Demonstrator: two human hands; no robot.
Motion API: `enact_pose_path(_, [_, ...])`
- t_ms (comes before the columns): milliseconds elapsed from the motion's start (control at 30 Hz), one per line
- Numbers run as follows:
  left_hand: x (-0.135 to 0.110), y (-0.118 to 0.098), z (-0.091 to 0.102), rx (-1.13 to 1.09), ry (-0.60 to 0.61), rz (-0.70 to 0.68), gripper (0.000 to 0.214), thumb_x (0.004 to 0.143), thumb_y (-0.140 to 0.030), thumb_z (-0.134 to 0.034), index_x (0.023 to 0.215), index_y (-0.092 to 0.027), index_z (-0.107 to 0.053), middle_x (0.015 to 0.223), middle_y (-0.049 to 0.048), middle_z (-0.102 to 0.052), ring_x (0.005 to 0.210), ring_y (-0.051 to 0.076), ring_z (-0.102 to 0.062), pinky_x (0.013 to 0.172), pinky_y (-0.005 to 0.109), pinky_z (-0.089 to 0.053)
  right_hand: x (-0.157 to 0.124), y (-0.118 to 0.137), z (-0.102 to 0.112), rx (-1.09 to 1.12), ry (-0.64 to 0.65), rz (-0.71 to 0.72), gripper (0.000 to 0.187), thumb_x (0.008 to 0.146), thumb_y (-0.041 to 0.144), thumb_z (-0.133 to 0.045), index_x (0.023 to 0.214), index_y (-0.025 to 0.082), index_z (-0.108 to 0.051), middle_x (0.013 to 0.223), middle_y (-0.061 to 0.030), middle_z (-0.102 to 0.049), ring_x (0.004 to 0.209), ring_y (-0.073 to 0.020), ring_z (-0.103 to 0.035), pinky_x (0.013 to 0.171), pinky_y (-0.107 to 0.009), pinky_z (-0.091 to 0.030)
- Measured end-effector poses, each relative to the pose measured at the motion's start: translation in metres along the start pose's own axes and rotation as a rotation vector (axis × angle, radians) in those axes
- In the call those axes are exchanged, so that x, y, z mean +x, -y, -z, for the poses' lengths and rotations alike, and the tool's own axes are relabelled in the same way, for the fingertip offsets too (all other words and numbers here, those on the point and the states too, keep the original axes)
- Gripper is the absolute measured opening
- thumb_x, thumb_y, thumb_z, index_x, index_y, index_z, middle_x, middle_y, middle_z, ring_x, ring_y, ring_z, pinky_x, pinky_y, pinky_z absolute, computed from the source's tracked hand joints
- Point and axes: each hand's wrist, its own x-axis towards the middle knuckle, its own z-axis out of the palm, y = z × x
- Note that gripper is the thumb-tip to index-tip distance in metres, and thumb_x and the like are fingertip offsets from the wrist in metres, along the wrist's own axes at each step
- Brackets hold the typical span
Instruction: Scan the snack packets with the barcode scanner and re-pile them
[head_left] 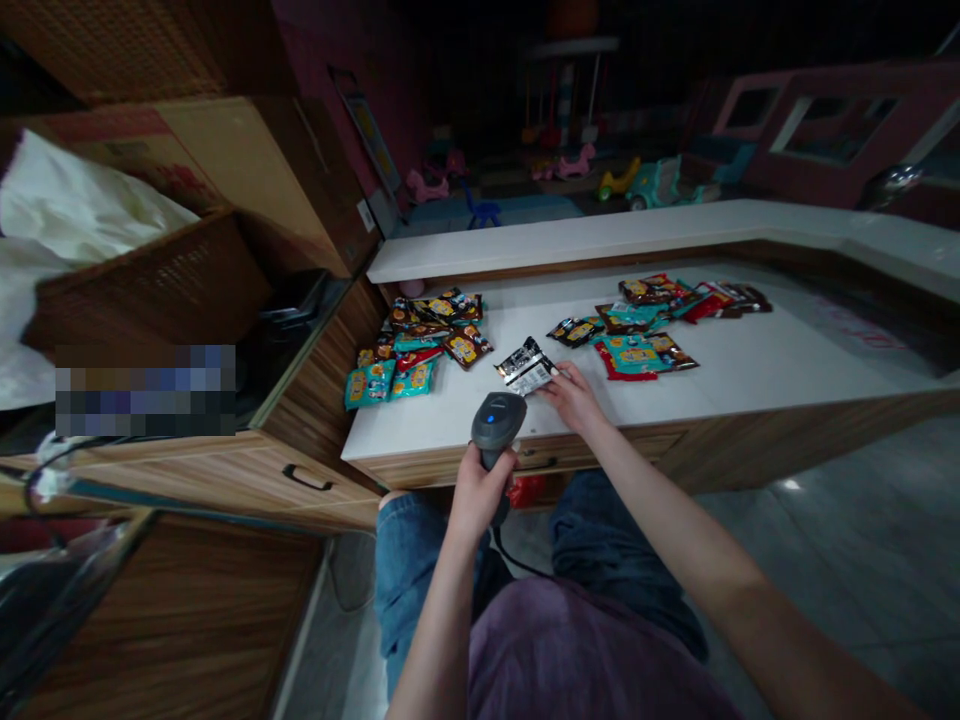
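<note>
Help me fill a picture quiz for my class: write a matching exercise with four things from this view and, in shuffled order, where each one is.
Things
1. Barcode scanner
2. Black-and-silver packet
3. Brown basket
4. Pink rocking horse

Places
A. On the floor beyond the white counter
B. Held by its edge in the right hand
C. Beside a cardboard box
D. Gripped in the left hand

Pairs: 1-D, 2-B, 3-C, 4-A

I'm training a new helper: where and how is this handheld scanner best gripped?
Probably around its handle, from the person's side, just below the head, as the left hand holds it: the handle is narrower than the head and sits beneath it.
</note>
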Motion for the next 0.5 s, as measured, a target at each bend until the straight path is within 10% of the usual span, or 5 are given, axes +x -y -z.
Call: enact_pose_path(500, [-0.0006,-0.0034,-0.0087,0.045,0.03,0.023,0.031,0.073,-0.047,-0.071,0.071,-0.018,-0.063,0.05,-0.0011,-0.058,0.045,0.012,-0.052,0.051,0.024,-0.041,0.0006,0.0053,-0.0006,-0.02,0.024,-0.012,0.04,0.068,0.035,-0.09,0.088,0.027,-0.056,0.087,0.0026,-0.073,0.09,-0.0213,-0.074,0.085,-0.04,-0.064])
